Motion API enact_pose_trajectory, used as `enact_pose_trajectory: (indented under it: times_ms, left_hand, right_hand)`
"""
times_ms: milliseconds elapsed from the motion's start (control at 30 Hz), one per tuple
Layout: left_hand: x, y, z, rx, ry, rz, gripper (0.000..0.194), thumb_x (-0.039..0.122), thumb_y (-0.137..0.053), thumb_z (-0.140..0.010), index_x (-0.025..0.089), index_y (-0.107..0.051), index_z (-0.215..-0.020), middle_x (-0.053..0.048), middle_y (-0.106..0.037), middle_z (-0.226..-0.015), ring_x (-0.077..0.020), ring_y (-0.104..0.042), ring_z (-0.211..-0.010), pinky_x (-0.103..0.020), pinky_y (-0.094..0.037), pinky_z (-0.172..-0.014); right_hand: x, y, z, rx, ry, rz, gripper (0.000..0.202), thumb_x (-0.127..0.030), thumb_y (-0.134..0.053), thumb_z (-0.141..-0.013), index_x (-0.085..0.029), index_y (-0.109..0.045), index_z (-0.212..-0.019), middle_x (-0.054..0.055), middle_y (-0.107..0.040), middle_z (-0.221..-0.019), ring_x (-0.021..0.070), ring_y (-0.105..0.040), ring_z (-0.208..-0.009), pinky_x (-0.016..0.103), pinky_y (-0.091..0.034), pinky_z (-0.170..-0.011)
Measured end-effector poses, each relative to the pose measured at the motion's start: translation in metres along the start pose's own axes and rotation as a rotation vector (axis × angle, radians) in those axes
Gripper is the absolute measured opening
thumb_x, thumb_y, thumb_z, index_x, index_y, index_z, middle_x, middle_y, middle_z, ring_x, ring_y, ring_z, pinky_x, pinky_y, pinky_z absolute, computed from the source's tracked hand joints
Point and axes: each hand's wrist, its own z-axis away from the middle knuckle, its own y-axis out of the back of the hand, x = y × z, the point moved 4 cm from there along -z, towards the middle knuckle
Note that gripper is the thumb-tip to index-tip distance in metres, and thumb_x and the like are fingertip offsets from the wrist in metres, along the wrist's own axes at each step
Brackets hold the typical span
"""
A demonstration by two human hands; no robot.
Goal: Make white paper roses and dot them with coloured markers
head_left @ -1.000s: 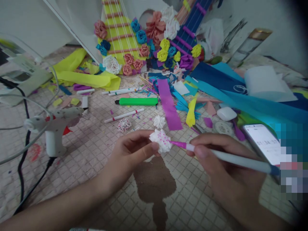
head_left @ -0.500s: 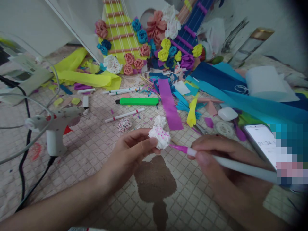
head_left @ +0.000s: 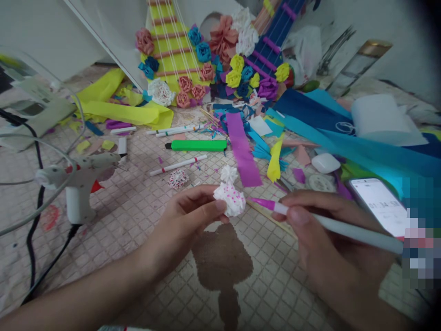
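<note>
Between the thumb and fingers of my left hand (head_left: pixel 193 211) is a crumpled white paper flower (head_left: pixel 234 202) dotted with pink spots. My right hand (head_left: pixel 324 230) grips a white brush pen (head_left: pixel 354 232) with a magenta tip. That tip points left and sits just to the right of the flower, a small gap apart from it. Another white paper piece (head_left: pixel 228 174) lies just behind the held flower. Farther back on the left, a small speckled flower (head_left: pixel 178 179) rests on the table near a white pen (head_left: pixel 179 165) with a red band.
A hot glue gun (head_left: pixel 79 184) with cables stands on the left. Behind lie a green marker (head_left: pixel 199 145), a purple paper strip (head_left: pixel 243 151) and blue paper (head_left: pixel 344 138). Two paper guitars, one yellow (head_left: pixel 172 41), lean at the back. A phone (head_left: pixel 382 207) lies on the right.
My right hand has drawn the brush pen slightly right and up, away from the flower. The flower has turned or shifted a little in my left hand, and more pink dots show on its right side.
</note>
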Motion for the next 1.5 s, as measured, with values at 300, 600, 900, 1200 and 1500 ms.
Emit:
enact_pose_trajectory:
  times_ms: [300, 600, 900, 1200, 1500]
  left_hand:
    - [-0.001, 0.000, 0.000, 0.020, 0.011, 0.001, 0.007, 0.017, -0.073, -0.067, 0.020, -0.072, -0.072, 0.001, -0.068, -0.069, -0.0075, -0.058, -0.059, -0.017, -0.047, -0.059]
    - [0.001, 0.000, 0.000, 0.080, 0.012, 0.027, 0.016, 0.016, -0.075, -0.064, 0.020, -0.069, -0.078, 0.003, -0.066, -0.069, -0.0074, -0.060, -0.061, -0.016, -0.047, -0.061]
    - [0.001, -0.001, 0.002, 0.066, 0.031, -0.070, 0.020, 0.021, -0.074, -0.066, 0.017, -0.066, -0.084, -0.001, -0.069, -0.080, -0.0142, -0.063, -0.075, -0.024, -0.048, -0.073]
    - [-0.001, 0.001, 0.000, 0.058, 0.012, -0.029, 0.017, 0.020, -0.076, -0.065, 0.017, -0.068, -0.080, 0.000, -0.070, -0.078, -0.0115, -0.063, -0.072, -0.022, -0.050, -0.073]
    - [0.003, 0.001, 0.003, 0.088, -0.049, -0.183, 0.016, 0.020, -0.074, -0.068, 0.017, -0.068, -0.083, 0.000, -0.069, -0.073, -0.0112, -0.062, -0.067, -0.020, -0.048, -0.064]
  right_hand:
    - [0.000, 0.000, 0.002, 0.027, 0.007, -0.063, 0.013, -0.012, -0.060, -0.076, -0.024, -0.064, -0.080, -0.002, -0.064, -0.066, 0.0126, -0.057, -0.053, 0.024, -0.049, -0.043]
    - [-0.004, 0.001, 0.001, -0.042, 0.075, 0.004, 0.011, -0.013, -0.060, -0.077, -0.023, -0.062, -0.081, -0.003, -0.064, -0.067, 0.0111, -0.058, -0.054, 0.022, -0.049, -0.045]
    - [-0.008, -0.004, 0.003, -0.116, 0.193, 0.124, 0.015, -0.014, -0.061, -0.075, -0.025, -0.061, -0.085, 0.000, -0.066, -0.069, 0.0154, -0.061, -0.059, 0.027, -0.049, -0.047]
    - [-0.007, -0.007, 0.002, -0.141, 0.174, 0.153, 0.013, -0.014, -0.063, -0.074, -0.023, -0.061, -0.083, -0.002, -0.065, -0.069, 0.0107, -0.057, -0.056, 0.023, -0.048, -0.048]
    - [-0.004, -0.004, 0.004, -0.125, 0.152, 0.162, 0.009, -0.018, -0.062, -0.077, -0.025, -0.062, -0.083, -0.001, -0.065, -0.069, 0.0128, -0.057, -0.055, 0.025, -0.047, -0.045]
